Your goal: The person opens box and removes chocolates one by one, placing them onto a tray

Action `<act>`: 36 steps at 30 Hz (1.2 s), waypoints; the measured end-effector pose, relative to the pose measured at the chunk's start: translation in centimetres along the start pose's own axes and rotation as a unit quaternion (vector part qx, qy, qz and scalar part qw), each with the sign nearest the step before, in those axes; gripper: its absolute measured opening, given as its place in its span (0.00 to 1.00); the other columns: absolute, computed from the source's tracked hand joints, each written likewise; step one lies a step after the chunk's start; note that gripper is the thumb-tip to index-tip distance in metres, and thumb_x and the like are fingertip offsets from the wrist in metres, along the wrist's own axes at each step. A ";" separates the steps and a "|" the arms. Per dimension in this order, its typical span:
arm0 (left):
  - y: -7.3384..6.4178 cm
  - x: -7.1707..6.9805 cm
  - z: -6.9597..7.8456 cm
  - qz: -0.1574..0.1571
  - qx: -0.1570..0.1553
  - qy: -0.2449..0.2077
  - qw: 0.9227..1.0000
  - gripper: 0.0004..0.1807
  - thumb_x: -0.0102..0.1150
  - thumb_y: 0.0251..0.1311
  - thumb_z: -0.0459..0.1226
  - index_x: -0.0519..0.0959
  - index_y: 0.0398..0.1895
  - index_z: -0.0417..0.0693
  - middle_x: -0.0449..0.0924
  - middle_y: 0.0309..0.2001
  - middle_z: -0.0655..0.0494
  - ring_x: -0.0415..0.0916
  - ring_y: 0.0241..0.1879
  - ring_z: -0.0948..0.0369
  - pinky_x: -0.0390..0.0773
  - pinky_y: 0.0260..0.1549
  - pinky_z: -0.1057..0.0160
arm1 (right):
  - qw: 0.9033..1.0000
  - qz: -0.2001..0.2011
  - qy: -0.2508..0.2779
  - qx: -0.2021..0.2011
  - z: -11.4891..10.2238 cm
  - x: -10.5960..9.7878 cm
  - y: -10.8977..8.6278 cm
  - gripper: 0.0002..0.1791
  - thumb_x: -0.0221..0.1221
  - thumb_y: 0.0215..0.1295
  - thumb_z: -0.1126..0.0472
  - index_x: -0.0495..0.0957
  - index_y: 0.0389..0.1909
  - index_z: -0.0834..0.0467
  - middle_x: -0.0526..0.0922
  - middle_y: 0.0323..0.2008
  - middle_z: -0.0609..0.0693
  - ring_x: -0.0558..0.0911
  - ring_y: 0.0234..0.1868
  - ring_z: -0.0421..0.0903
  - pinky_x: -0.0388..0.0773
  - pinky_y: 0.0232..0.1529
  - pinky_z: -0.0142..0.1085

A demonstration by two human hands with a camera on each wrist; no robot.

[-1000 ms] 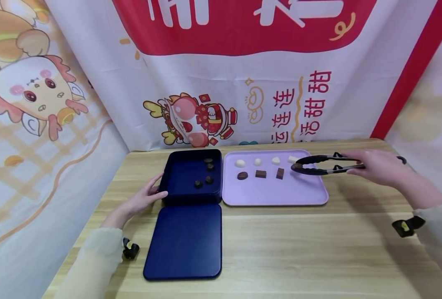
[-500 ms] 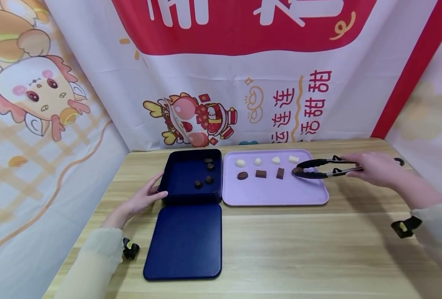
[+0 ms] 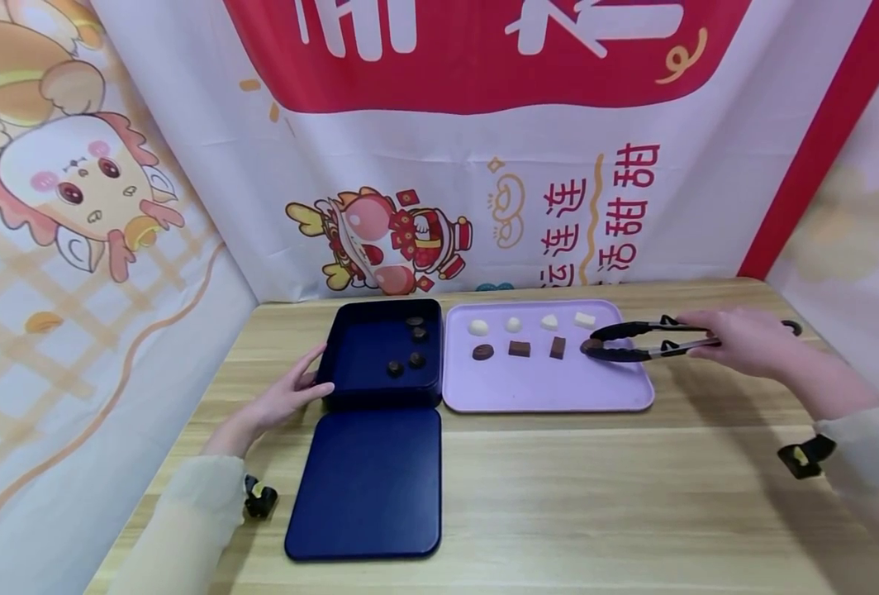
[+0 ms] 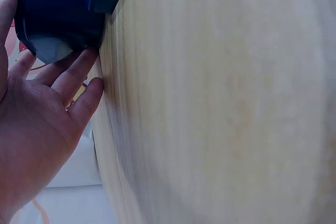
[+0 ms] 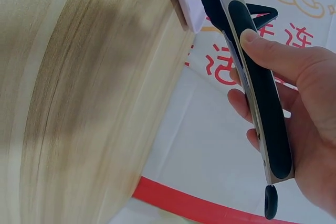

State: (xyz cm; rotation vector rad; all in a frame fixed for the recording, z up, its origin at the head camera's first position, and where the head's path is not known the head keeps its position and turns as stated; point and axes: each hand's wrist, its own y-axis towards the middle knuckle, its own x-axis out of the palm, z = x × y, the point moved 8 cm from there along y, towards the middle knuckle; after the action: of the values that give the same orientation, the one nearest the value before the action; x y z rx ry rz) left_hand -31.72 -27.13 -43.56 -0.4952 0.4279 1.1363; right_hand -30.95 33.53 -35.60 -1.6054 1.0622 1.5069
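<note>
Left of the lilac tray (image 3: 529, 390), one navy box (image 3: 361, 351) holding four dark chocolates (image 3: 416, 360) is touched, ungripped, by the left hand (image 3: 291, 394), fingers loosely extended. One navy lid (image 3: 365, 487) is laid nearer, left of the tray. On it, four white pieces (image 3: 513, 326) and four brown pieces (image 3: 519, 349) are set in two rows; the rightmost brown piece (image 3: 591, 345) is flanked by parted tongs (image 5: 260, 93), gripped right of the tray by the right hand's (image 3: 740, 340) curled fingers.

The tray (image 3: 544, 390) is made of smooth, plastic-looking material; over its right edge, the tongs (image 5: 262, 98) are faced with metal and matt plastic; beneath it, wood grain is shown by the table (image 3: 596, 496).
</note>
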 end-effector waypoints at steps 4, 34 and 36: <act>-0.1 0.0 0.0 0.001 0.002 -0.006 1.000 0.44 0.54 0.70 0.47 0.39 0.79 0.58 0.43 0.72 0.25 0.43 0.71 0.35 0.50 0.63 0.34 | 1.000 -0.003 0.008 -0.001 -0.2 0.0 -0.1 0.33 0.70 0.56 0.56 0.75 0.59 0.67 0.84 0.39 0.59 0.82 0.35 0.51 0.76 0.37 0.57; 0.0 0.0 0.0 -0.005 0.010 -0.002 1.000 0.44 0.53 0.71 0.47 0.37 0.79 0.56 0.40 0.73 0.28 0.43 0.71 0.34 0.51 0.62 0.33 | 0.993 0.046 0.003 -0.112 -13.1 -7.2 8.0 0.33 0.68 0.60 0.59 0.71 0.66 0.60 0.78 0.58 0.60 0.79 0.50 0.58 0.74 0.47 0.55; 0.0 0.0 0.0 -0.004 0.008 -0.003 1.000 0.44 0.53 0.70 0.47 0.38 0.79 0.57 0.40 0.73 0.28 0.43 0.71 0.35 0.50 0.63 0.34 | 0.991 0.050 0.002 -0.126 -14.0 -7.2 8.7 0.34 0.68 0.60 0.59 0.70 0.67 0.59 0.79 0.56 0.59 0.80 0.49 0.57 0.75 0.45 0.53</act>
State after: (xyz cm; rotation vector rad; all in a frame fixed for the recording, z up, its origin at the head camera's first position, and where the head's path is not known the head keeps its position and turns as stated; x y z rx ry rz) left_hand -31.73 -27.15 -43.53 -0.4785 0.4294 1.1257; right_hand -32.62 17.99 -26.69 -1.7461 0.9996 1.7635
